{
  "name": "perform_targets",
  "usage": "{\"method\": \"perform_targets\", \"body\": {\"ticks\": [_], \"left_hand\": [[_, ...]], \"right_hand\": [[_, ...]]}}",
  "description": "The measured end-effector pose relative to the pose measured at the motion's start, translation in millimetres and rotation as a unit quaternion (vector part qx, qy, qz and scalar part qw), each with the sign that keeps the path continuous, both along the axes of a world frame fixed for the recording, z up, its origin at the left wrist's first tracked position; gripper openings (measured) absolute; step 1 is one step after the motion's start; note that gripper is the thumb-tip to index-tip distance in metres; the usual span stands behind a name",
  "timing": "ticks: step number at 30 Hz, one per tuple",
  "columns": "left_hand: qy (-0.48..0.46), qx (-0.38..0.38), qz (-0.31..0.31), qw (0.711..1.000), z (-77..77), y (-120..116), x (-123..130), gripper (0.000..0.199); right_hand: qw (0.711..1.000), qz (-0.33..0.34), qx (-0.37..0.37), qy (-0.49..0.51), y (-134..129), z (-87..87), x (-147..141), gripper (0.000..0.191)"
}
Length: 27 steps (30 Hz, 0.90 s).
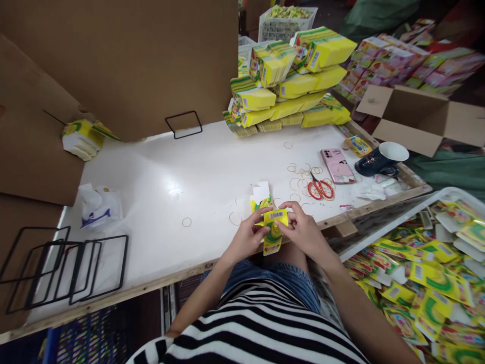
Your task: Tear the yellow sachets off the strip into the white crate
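Note:
A small yellow and green printed carton [273, 231] with a barcode is held in front of me at the table's front edge. My left hand [250, 233] pinches its left side between thumb and fingers. On its other side, my right hand [301, 226] grips the upper right edge, thumb on the front. Just beyond my hands, another flat carton [261, 192] with white flaps lies on the white table [151, 197]. Several rubber bands [302, 182] are scattered to the right, around red-handled scissors [320, 189].
Bundled yellow cartons [288, 81] are stacked at the back right. A pink phone [337, 166] and a dark mug [381, 159] stand near the right edge. A white bin [447, 194] full of loose cartons is at my right. Black wire racks [71, 270] stand at left.

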<state>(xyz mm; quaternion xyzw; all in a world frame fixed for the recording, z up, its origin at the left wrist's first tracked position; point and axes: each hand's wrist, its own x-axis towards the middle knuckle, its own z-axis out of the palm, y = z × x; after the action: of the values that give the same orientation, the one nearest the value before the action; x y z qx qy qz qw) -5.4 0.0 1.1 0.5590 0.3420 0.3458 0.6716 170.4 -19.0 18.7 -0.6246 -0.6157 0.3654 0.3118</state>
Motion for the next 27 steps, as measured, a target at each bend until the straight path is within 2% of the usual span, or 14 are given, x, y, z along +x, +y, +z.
{"method": "perform_targets", "body": {"ticks": [3, 7, 10, 12, 14, 16, 18, 20, 22, 25, 27], "left_hand": [[-0.009, -0.011, 0.018, 1.0, 2.2, 3, -3, 0.039], [-0.032, -0.046, 0.007, 0.998, 4.6, 5, -4, 0.041], [-0.058, -0.057, -0.007, 0.997, 1.7, 0, 6, 0.043], [-0.06, -0.051, -0.017, 0.997, -2.7, -4, 15, 0.044], [-0.019, -0.001, -0.012, 1.0, -8.7, -6, 19, 0.045], [0.08, 0.094, 0.01, 0.992, -16.2, -4, 17, 0.05], [0.205, 0.18, 0.016, 0.962, -25.0, 1, 9, 0.058], [0.296, 0.218, -0.01, 0.93, -34.3, 6, 1, 0.061], [0.333, 0.231, -0.033, 0.914, -42.8, 8, -3, 0.059], [0.318, 0.244, -0.022, 0.916, -51.3, 5, 0, 0.054], [0.301, 0.242, -0.01, 0.922, -54.0, 3, 3, 0.053]], "right_hand": [[1.0, 0.006, 0.016, 0.011, -2, 0.7, 0, 0.031], [0.995, -0.007, 0.044, 0.084, -5, -5.9, 2, 0.026], [0.985, -0.045, 0.068, 0.153, -8, -11.2, 4, 0.025], [0.984, -0.045, 0.058, 0.165, -14, -8.9, 16, 0.027], [0.995, -0.029, 0.042, 0.083, -24, -1.1, 43, 0.031], [0.996, -0.01, 0.046, -0.077, -36, 7.8, 79, 0.039], [0.972, -0.045, 0.087, -0.212, -45, 11.1, 111, 0.052], [0.963, -0.067, 0.093, -0.243, -45, 4.2, 124, 0.054], [0.978, -0.066, 0.064, -0.189, -36, -12.7, 111, 0.047], [0.992, -0.081, 0.027, -0.097, -11, -47.3, 59, 0.037], [0.993, -0.081, 0.039, -0.08, 5, -67.4, 23, 0.032]]}}
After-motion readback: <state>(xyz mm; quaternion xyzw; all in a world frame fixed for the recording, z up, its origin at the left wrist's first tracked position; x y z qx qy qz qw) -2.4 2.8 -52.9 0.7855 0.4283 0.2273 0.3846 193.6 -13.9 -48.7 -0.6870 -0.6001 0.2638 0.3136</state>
